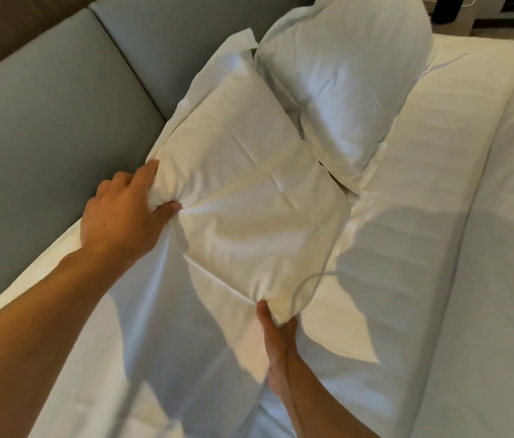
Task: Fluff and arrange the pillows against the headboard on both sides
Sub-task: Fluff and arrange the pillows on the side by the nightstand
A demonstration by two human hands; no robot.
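Note:
A white pillow (249, 191) lies tilted near the grey padded headboard (47, 121). My left hand (123, 210) grips its left corner, bunching the fabric between thumb and fingers. My right hand (276, 336) pinches its lower corner from below. Behind it, a second white pillow (341, 77) leans upright against the headboard at the far side. A flat pillowcase flap (217, 67) sticks up between the two pillows.
The white striped sheet (407, 200) covers the mattress to the right. A folded white duvet (508, 216) runs along the right edge. Dark furniture (457, 11) stands past the bed's far end. A thin cable (306, 286) crosses the near pillow's lower part.

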